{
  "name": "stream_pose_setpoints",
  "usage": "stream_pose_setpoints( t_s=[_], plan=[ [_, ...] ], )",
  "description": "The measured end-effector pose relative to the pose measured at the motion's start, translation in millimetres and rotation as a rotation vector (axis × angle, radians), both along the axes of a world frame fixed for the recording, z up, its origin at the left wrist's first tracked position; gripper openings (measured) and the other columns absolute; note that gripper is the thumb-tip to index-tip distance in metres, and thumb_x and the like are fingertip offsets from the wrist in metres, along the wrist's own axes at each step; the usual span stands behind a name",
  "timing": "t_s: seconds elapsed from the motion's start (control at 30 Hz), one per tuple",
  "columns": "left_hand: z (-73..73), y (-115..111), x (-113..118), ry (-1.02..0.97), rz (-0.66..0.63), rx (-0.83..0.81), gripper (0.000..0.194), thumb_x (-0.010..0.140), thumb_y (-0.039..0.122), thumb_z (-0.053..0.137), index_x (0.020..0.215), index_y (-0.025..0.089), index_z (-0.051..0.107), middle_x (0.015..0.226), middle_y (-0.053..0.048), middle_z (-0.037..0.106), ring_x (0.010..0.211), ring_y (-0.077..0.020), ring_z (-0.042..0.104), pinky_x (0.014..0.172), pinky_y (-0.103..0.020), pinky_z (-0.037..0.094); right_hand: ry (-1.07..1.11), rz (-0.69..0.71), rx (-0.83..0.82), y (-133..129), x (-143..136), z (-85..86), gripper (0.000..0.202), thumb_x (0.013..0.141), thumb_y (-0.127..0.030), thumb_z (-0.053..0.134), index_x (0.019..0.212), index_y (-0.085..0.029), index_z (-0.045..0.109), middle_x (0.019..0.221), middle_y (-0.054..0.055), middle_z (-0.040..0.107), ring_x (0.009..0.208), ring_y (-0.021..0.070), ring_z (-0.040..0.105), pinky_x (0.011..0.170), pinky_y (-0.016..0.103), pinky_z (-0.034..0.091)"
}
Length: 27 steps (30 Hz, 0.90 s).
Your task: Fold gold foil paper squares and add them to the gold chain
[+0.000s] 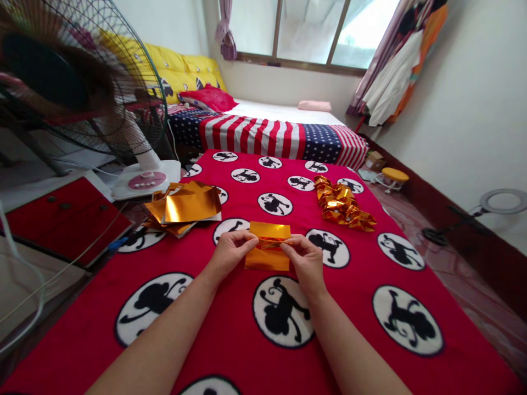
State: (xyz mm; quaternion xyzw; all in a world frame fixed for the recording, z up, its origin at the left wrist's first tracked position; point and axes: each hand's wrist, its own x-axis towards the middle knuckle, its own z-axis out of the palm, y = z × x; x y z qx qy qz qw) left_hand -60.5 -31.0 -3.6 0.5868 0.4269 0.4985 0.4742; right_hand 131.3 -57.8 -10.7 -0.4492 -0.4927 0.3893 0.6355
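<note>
A gold foil sheet [268, 260] lies on the red cloth in front of me, with a folded part raised across its middle. My left hand [233, 252] pinches the left end of that fold between thumb and fingers. At its right end, my right hand [305, 262] pinches it in the same way. Both hands are closed and rest close to the cloth. To the left is a loose stack of flat gold sheets [193, 204]. Several folded gold foil pieces [340, 202] sit in a pile to the right.
The red cloth [346, 329] has round white patches with black monkey figures. A fan [146, 175] stands at the left, beside a red panel [68, 219]. Behind is a bed [263, 134] with a flag-pattern cover. A yellow stool [395, 174] and a ring light [504, 201] are at the right.
</note>
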Motion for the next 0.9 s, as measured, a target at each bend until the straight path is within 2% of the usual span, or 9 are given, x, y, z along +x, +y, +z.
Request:
stream_pose_setpoints(
  t_s=[0.3, 0.53, 0.7, 0.9],
  plan=[
    [2.8, -2.0, 1.3, -0.069, 0.014, -0.037, 0.021, 0.068, 0.034, 0.079, 0.071, 0.013, 0.074, 0.073, -0.005, 0.070, 0.068, -0.0140, 0.062, 0.062, -0.021, 0.047, 0.065, -0.032, -0.095, -1.2, -1.3, 2.5, 0.018, 0.067, -0.029, 0.082, 0.071, -0.018, 0.069, 0.076, 0.002, 0.067, 0.071, 0.0155, 0.061, 0.067, 0.027, 0.049],
    [4.7, -2.7, 1.8, -0.073, 0.058, -0.064, 0.026, 0.065, 0.037, 0.081, 0.070, 0.013, 0.073, 0.070, -0.005, 0.072, 0.064, -0.0153, 0.064, 0.060, -0.023, 0.049, 0.123, -0.053, -0.095, -1.4, -1.4, 2.2, 0.034, 0.063, -0.031, 0.085, 0.082, -0.021, 0.059, 0.075, -0.002, 0.065, 0.071, 0.0151, 0.063, 0.066, 0.027, 0.051],
    [3.9, -2.0, 3.0, -0.068, 0.093, -0.046, 0.027, 0.062, 0.036, 0.083, 0.072, 0.013, 0.072, 0.071, -0.005, 0.073, 0.065, -0.0160, 0.067, 0.064, -0.024, 0.053, 0.165, -0.042, -0.105, -0.2, -1.1, 0.5, 0.041, 0.062, -0.028, 0.085, 0.091, -0.022, 0.057, 0.081, 0.000, 0.068, 0.077, 0.0169, 0.067, 0.072, 0.030, 0.054],
    [-0.4, -1.2, 3.4, -0.139, 0.081, -0.081, 0.033, 0.060, 0.034, 0.085, 0.081, 0.014, 0.070, 0.078, -0.005, 0.074, 0.071, -0.0171, 0.070, 0.070, -0.026, 0.056, 0.170, -0.018, -0.103, 0.9, -0.9, 0.1, 0.041, 0.063, -0.027, 0.084, 0.093, -0.022, 0.056, 0.079, 0.000, 0.069, 0.075, 0.0168, 0.068, 0.072, 0.030, 0.054]
  ],
)
